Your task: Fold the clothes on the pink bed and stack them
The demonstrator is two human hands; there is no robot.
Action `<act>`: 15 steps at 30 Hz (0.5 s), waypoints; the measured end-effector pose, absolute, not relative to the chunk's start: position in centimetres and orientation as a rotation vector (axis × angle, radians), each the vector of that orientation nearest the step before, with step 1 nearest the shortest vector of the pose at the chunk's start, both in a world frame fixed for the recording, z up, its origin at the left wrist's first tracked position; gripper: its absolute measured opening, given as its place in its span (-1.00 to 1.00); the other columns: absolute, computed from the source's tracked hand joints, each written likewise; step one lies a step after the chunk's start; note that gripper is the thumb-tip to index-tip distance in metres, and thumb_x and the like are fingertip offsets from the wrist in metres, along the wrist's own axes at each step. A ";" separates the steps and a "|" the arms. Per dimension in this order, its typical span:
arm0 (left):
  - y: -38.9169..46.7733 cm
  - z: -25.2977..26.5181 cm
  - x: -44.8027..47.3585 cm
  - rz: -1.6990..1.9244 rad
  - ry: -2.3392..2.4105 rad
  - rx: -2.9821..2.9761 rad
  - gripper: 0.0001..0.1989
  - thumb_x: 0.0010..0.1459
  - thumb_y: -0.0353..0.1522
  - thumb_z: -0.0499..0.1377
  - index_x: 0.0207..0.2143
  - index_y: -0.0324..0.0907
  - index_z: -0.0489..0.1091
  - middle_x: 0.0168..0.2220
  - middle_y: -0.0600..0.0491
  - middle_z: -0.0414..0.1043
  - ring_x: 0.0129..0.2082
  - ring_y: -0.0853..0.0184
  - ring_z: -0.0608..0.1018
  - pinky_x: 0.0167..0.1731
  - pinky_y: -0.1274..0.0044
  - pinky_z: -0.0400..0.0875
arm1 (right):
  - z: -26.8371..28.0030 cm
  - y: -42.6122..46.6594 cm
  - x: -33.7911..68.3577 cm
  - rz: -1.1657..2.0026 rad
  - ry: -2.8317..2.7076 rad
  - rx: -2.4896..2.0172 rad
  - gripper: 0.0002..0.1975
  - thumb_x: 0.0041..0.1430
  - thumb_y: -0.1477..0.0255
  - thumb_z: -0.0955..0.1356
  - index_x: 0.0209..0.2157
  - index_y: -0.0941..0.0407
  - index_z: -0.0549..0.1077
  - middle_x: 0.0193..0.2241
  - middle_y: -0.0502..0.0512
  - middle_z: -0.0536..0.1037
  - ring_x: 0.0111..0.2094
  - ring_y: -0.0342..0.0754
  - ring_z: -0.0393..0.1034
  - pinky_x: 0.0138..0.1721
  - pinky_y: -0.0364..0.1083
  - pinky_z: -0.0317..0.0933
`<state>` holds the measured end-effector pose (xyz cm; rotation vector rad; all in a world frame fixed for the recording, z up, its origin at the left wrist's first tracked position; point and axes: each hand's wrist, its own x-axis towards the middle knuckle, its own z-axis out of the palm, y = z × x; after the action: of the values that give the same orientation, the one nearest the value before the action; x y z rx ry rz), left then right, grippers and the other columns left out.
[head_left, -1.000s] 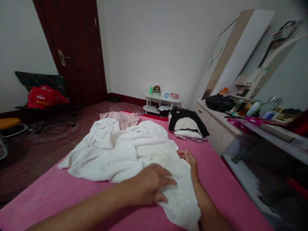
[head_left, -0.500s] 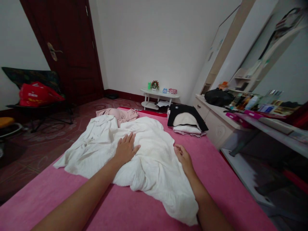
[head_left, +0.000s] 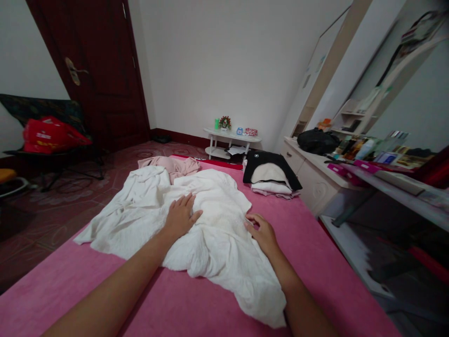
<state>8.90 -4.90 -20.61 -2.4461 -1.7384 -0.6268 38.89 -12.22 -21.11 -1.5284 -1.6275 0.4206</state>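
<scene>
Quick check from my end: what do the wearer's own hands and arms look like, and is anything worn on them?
The left hand and right hand are bare, five-fingered human hands without gloves. I can see no watch or bracelet. The slender left forearm and right forearm show no sleeves, cables or markings.

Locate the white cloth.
In the head view, the white cloth lies crumpled across the middle of the pink cover, the left hand on it and the right hand at its right edge; the folded clothes sit beyond, to the right.
</scene>
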 end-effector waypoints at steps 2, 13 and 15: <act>-4.9 -20.6 8.9 -0.628 -1.737 -2.442 -0.39 0.20 -0.07 -0.05 0.21 -0.18 0.10 0.24 -0.10 0.11 0.20 0.08 0.19 0.14 0.26 0.07 | -21.1 -12.2 38.9 0.431 -1.623 -1.508 -0.74 0.06 0.32 0.30 -0.22 0.11 0.49 -0.22 0.10 0.51 -0.25 -0.04 0.39 -0.15 -0.06 0.26; -4.6 -21.1 8.8 -0.623 -1.697 -2.432 -0.41 0.20 -0.08 -0.04 0.19 -0.20 0.14 0.22 -0.12 0.15 0.18 0.09 0.22 0.12 0.25 0.12 | -21.6 -12.1 39.2 0.467 -1.613 -1.466 -0.77 0.07 0.35 0.30 -0.25 0.12 0.49 -0.24 0.12 0.50 -0.26 -0.04 0.39 -0.18 -0.08 0.30; -4.5 -21.1 8.7 -0.631 -1.691 -2.428 -0.41 0.19 -0.08 -0.03 0.18 -0.19 0.14 0.21 -0.12 0.16 0.17 0.09 0.24 0.11 0.26 0.13 | -21.6 -12.1 39.2 0.481 -1.604 -1.461 -0.77 0.08 0.34 0.30 -0.25 0.12 0.49 -0.24 0.12 0.50 -0.25 -0.04 0.39 -0.21 -0.09 0.31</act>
<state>8.74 -4.50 -21.14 -2.4277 -1.6913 -0.6311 39.23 -12.06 -21.62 -1.4606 -1.6045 0.4807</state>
